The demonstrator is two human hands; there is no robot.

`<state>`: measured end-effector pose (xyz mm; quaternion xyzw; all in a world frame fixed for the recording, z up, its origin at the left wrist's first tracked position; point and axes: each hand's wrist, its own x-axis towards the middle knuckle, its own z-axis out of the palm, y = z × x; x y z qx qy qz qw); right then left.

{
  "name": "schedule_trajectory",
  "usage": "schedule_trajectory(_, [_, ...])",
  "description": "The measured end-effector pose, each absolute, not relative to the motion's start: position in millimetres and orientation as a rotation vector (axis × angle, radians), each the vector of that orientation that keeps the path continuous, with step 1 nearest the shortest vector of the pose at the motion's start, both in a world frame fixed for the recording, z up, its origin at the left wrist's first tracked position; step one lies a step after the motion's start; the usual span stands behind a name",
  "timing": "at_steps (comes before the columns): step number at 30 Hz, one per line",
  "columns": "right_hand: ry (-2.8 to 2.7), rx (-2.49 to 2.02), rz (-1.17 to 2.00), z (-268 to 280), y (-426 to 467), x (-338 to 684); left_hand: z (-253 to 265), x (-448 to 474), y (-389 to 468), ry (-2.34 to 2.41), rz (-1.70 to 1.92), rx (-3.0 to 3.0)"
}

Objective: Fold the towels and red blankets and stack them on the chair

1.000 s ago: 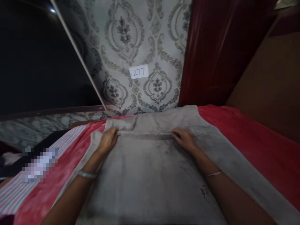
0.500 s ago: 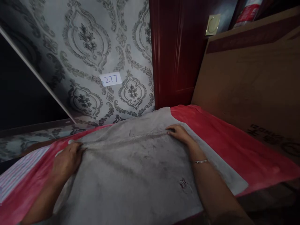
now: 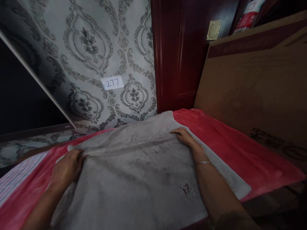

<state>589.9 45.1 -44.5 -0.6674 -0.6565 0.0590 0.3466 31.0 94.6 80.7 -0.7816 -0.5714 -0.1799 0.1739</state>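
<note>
One gray cloth [image 3: 134, 179] spreads, in the head view, from the centre down to six o'clock, lying over a red cloth [image 3: 235, 150] that shows at four o'clock and again at eight. Toward eight o'clock the left hand [image 3: 66, 167] has thumb and fingers closed on a pinch of the gray cloth; creases fan out from there, so the hold seems firm. Near the centre, toward four o'clock, the right hand [image 3: 184, 135] rests on it with forefinger extended; I cannot tell whether any fabric is caught beneath. A raised ridge [image 3: 131, 146] runs between the hands, probably set this far apart to draw it straight. A cardboard box [image 3: 251, 86] stands toward two o'clock, perhaps propped there out of the way.
</note>
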Motion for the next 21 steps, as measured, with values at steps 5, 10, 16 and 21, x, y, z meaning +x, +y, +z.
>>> schedule_trajectory(5, [-1.682, -1.770, 0.107, -48, 50, 589, 82, 33, 92, -1.696, -0.456, -2.242])
schedule_trajectory(10, [-1.610, -1.769, 0.014, -36, 45, 592, 79, 34, 92, -1.667, -0.493, -2.280])
schedule_trajectory(16, [-1.607, -1.749, 0.003, -33, 37, 601, 70, 18, 97, -1.624, -0.507, -2.365])
schedule_trajectory(21, [-1.661, -1.754, 0.039, -41, 38, 601, 58, -6, 109, -1.528, -0.447, -2.546])
